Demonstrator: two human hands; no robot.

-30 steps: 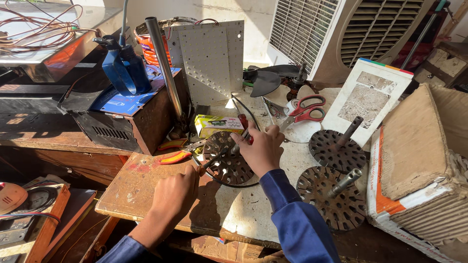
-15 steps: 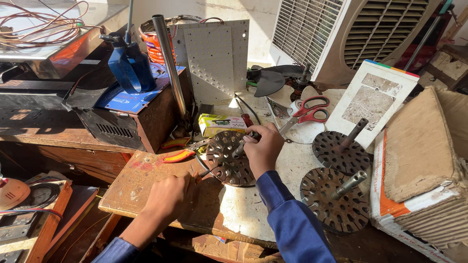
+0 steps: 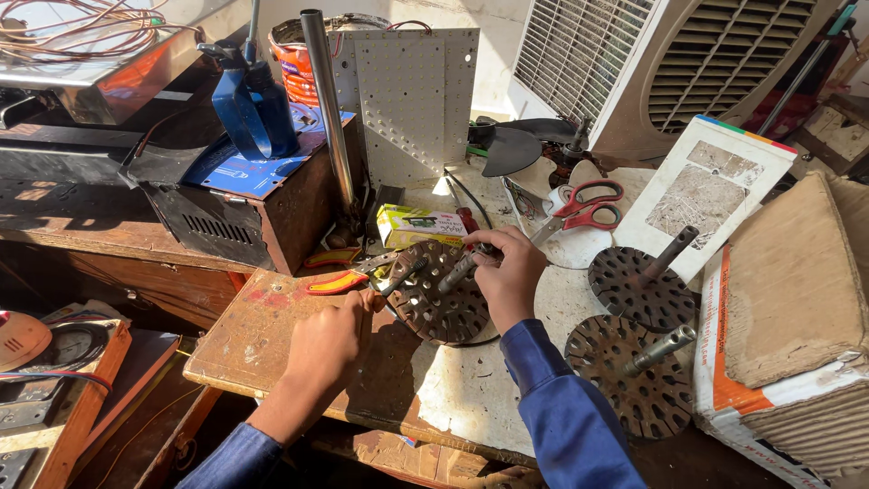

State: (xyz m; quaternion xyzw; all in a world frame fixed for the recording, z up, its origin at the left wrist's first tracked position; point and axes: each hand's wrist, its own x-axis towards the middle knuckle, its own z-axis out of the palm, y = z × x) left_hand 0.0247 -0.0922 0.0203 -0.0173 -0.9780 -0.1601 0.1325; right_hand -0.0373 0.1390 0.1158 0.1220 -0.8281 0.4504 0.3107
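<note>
Scuffed workbench (image 3: 272, 335) — cluttered sunlit workshop

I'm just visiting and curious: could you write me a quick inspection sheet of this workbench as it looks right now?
Surface: worn wooden bench, stained, partly covered by a pale sheet.
Job's things: perforated rusty metal disc with shaft, lying flat between the hands.
Clutter: two similar discs, red-handled scissors, orange-handled pliers, small yellow box, cardboard box.
Grippers: right hand grips the disc's shaft; left hand holds a tool at the disc's edge.
Cables: coiled copper wire at top left.
Surroundings: white air cooler, perforated metal panel, blue bench tool.
</note>
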